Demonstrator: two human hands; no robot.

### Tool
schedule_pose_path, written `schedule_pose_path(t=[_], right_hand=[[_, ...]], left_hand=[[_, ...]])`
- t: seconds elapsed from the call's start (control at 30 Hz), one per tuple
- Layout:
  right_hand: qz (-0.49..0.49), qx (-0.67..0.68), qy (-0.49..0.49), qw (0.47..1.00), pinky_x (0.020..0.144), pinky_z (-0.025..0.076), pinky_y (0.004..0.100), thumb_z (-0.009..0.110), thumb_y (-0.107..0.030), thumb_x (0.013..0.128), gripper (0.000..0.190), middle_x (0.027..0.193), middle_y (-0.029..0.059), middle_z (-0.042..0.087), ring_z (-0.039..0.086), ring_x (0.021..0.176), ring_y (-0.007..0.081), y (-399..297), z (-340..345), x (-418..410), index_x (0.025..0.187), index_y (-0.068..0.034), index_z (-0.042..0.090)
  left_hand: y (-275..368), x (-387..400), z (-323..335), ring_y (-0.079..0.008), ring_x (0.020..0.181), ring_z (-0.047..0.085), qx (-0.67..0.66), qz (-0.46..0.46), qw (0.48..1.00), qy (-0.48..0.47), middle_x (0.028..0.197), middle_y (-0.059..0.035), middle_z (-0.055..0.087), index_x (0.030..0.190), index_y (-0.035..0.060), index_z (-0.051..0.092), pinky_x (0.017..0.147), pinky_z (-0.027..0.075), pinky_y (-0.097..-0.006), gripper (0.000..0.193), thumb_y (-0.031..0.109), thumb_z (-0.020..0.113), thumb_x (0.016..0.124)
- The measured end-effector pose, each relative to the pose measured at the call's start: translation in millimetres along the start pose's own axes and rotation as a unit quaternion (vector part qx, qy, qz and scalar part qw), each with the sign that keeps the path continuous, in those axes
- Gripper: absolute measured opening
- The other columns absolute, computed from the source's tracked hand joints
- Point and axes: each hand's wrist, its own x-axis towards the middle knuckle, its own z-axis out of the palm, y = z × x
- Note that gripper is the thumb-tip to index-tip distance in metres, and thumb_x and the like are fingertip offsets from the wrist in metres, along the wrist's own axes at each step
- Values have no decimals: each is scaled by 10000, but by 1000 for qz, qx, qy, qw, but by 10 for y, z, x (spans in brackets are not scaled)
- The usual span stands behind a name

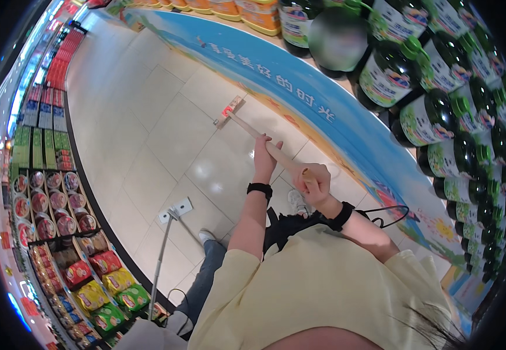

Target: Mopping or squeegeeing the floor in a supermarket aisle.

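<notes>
Both hands hold one long wooden handle (253,131), which runs up and left to a narrow broom or brush head (230,111) on the tiled floor. My left hand (266,154) is wrapped around the handle's middle, thumb towards the right. Nearer to my body, my right hand (313,180) grips the handle's upper end, whose tip shows above the fist. A black band is on each wrist. The head lies close to the printed blue skirt (279,74) of a display. The underside of the head is hidden.
Dark bottles (384,74) with green caps stack high on the right. Stocked shelves (71,131) curve along the left. At lower left, another person's leg (209,267) stands beside a white flat plate (175,210) with metal poles. Orange containers (257,15) stand at the top.
</notes>
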Motion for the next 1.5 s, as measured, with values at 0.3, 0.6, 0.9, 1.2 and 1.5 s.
schedule_pose_path(t=[0.3, 0.6, 0.9, 1.2, 1.5], right_hand=[[-4, 17, -110, 994, 356, 319, 251, 442, 36, 593, 152, 469, 39, 427, 429, 382, 187, -1171, 126, 563, 496, -62, 378], [-10, 107, -143, 984, 349, 345, 273, 458, -79, 733, 272, 453, 36, 428, 412, 346, 180, -785, -154, 1072, 470, -57, 390], [39, 10, -259, 965, 407, 353, 277, 393, -46, 721, 203, 504, 64, 454, 455, 423, 215, -83, 120, 1793, 519, -26, 407], [-39, 103, -286, 952, 373, 349, 260, 345, -27, 723, 228, 462, 52, 426, 445, 389, 196, 144, 349, 2336, 498, -46, 379], [-12, -47, -257, 965, 369, 318, 277, 378, -20, 731, 219, 478, 61, 421, 415, 382, 204, 662, 1171, 2747, 514, -16, 355]], left_hand=[[772, -35, -396, -282, 568, 473, -17, 37, 999, -14, 586, -94, 475, 617, 64, 471, 528, 379, -356, 245, 156, 697, 603], [336, 406, -199, -287, 571, 478, -45, 78, 991, -96, 578, -104, 473, 570, 72, 459, 519, 394, -347, 196, 101, 638, 645], [-310, 1163, -472, -283, 554, 475, 60, -11, 998, -26, 550, -100, 470, 569, 60, 459, 520, 393, -344, 250, 147, 688, 618], [-453, 1591, -582, -276, 555, 468, -14, 29, 999, -43, 555, -96, 459, 583, 59, 458, 519, 386, -338, 237, 149, 672, 634], [-1195, 2233, -1240, -282, 576, 492, 34, 25, 997, -67, 547, -98, 485, 545, 63, 469, 554, 387, -364, 259, 203, 671, 625]])
